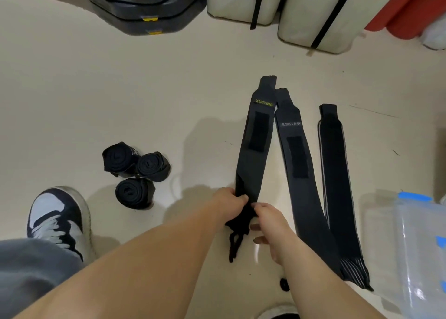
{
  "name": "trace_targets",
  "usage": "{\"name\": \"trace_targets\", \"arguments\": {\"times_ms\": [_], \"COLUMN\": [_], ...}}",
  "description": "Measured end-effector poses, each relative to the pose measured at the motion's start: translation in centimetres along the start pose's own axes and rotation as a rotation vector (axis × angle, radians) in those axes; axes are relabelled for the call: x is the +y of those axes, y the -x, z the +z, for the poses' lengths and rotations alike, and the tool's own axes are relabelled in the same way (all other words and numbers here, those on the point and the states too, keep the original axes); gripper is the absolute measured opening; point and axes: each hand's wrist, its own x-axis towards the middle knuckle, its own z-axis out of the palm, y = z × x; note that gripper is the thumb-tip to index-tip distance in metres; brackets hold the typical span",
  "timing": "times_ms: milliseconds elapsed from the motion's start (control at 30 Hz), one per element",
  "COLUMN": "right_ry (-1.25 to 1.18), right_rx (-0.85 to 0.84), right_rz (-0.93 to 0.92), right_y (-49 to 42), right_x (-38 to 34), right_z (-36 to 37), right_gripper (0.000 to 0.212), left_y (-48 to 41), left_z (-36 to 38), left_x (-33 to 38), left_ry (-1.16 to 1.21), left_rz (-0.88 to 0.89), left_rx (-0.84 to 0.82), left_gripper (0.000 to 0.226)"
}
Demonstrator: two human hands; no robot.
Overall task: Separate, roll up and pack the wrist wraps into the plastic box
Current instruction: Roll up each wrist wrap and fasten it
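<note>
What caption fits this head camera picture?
Left hand and right hand grip the XUEYING wrist wrap by its near end; three rolled wraps lie nearby.

Beige floor (pixel 120 89); three rolled wraps (pixel 152 166) left of centre. Three flat wraps (pixel 296 154) mid-floor; plastic box (pixel 415 246) at right edge.

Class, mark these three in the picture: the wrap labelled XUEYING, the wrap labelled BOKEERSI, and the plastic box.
XUEYING wrap (pixel 252 166): head view, on the band below its fastening patch.
BOKEERSI wrap (pixel 305 198): head view, on the band below its fastening patch.
plastic box (pixel 415 246): head view, on its clear side.
</note>
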Motion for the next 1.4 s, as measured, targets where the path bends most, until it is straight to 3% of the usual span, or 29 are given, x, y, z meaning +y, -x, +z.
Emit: {"name": "trace_targets", "arguments": {"times_ms": [133,267,367,500,600,733,833,900,967,1100,1400], "right_ry": [0.010,-0.011,-0.280,-0.687,-0.747,-0.682,-0.684,-0.678,-0.655,-0.663,-0.679], "right_rx": [-0.042,0.032,-0.004,-0.301,-0.375,-0.268,-0.244,-0.248,-0.267,-0.269,-0.307], "right_rz": [-0.001,-0.034,0.021,0.167,0.090,-0.084,-0.207,-0.282,-0.354,-0.469,-0.668], "right_y": [0.8,2.5,4.8,9.6,12.7,17.4,22.3,25.6,28.9,35.1,40.6], "right_x": [-0.5,-1.9,-4.1,-6.7,-7.4,-9.7,-11.4,-12.0,-12.3,-12.6,-12.5], "right_z": [0.7,1.0,0.5,-1.3,-2.1,-1.8,-1.9,-2.0,-1.7,-0.8,-1.0], "right_gripper": [0.028,0.036,0.045,0.062,0.051,0.035,0.029,0.029,0.030,0.031,0.029], "left_y": [0.9,3.5,6.5,12.1,16.7,22.2,26.4,28.9,31.6,37.1,42.0], "left_z": [-1.8,-4.4,-5.9,-7.9,-9.9,-12.8,-15.1,-16.3,-16.8,-16.4,-15.4], "left_x": [0.5,2.1,3.1,5.2,6.9,7.5,7.8,8.5,9.1,9.9,9.8], "left_ry": [-0.097,-0.121,-0.069,-0.028,-0.071,-0.124,-0.011,0.027,0.067,0.043,0.073], "left_rz": [0.007,0.067,0.168,0.291,0.357,0.374,0.304,0.294,0.379,0.606,0.881], "left_rx": [0.013,-0.061,-0.153,-0.299,-0.383,-0.417,-0.454,-0.427,-0.343,-0.142,-0.009], "left_gripper": [0.024,0.022,0.027,0.025,0.027,0.032,0.066,0.079,0.077,0.050,0.023]}}
